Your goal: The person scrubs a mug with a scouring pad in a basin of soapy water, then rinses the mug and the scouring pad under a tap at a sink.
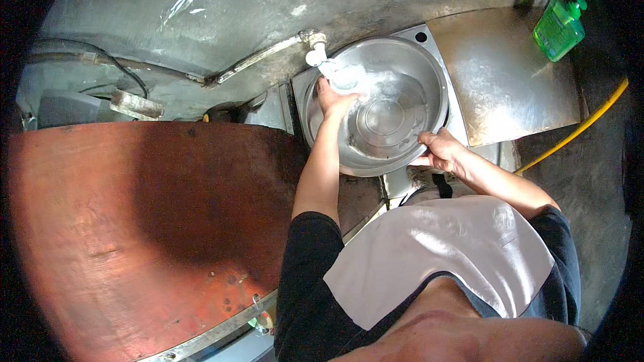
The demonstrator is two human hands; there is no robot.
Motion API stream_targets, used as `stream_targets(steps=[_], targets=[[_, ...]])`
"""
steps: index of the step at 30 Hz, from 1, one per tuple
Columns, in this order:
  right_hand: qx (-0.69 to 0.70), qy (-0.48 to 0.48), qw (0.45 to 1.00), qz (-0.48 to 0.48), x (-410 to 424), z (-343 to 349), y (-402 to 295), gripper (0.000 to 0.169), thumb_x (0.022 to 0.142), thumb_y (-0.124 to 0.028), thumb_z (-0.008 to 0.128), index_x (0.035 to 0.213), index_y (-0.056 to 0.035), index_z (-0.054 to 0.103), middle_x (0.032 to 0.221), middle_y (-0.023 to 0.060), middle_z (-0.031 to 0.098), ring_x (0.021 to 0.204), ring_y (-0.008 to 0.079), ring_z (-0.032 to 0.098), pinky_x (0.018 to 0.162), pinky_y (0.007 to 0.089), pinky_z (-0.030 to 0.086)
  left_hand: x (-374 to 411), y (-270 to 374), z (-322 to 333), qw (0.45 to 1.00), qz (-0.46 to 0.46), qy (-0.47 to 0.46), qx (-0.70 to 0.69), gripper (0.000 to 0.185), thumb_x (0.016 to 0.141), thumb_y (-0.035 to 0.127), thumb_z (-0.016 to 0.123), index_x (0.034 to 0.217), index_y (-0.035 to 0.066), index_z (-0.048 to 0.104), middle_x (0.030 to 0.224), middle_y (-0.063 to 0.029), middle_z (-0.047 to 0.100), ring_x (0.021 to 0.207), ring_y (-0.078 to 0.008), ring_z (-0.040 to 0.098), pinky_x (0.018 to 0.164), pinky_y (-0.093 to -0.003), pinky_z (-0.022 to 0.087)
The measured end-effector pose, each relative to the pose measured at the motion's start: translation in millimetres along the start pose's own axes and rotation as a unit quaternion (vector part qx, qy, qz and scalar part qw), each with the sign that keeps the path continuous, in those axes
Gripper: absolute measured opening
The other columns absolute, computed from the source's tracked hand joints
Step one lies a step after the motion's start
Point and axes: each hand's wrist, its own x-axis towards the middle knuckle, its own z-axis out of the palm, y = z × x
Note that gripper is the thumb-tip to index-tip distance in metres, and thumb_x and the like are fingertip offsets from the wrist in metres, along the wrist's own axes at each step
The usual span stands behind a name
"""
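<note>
A wide stainless steel basin (385, 115) rests tilted over the sink at the centre, with some water in its bottom. Under the wall tap (317, 54), my left hand (336, 99) holds a small, pale, see-through bowl or cup (347, 79) inside the basin's upper left part. Water from the tap seems to run into it; glare blurs its shape. My right hand (440, 150) grips the basin's lower right rim, thumb on the inner side and fingers outside.
A red-brown tabletop (90, 201) fills the left. Right of the sink, a green pump bottle (558, 30) stands by a metal worktop (503, 75). A yellow hose (573, 133) runs at the far right. A pipe (256, 60) follows the grey wall.
</note>
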Motion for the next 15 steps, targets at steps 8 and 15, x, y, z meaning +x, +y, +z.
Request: stream_targets(steps=[8, 15], targets=[[-0.017, -0.011, 1.000, -0.013, 5, -8, 5, 0.039, 0.088, -0.003, 0.042, 0.118, 0.0177, 0.028, 0.107, 0.0294, 0.051, 0.085, 0.0393, 0.061, 0.067, 0.0435, 0.059, -3, 4, 1, 0.887, -0.373, -0.137, -0.237, 0.083, 0.059, 0.035, 0.080, 0.122, 0.002, 0.039, 0.119, -0.0169, 0.047, 0.099, -0.0287, 0.054, 0.081, -0.0504, 0.046], [0.028, -0.025, 0.999, -0.003, 10, -5, 2, 0.033, 0.087, 0.000, 0.041, 0.109, 0.0219, 0.033, 0.101, 0.0302, 0.053, 0.084, 0.0377, 0.062, 0.067, 0.0447, 0.058, 12, -21, 2, 0.767, -0.479, -0.226, -0.362, 0.073, 0.072, 0.059, 0.060, 0.120, 0.007, 0.046, 0.113, -0.0153, 0.055, 0.098, -0.0334, 0.055, 0.078, -0.0521, 0.048]])
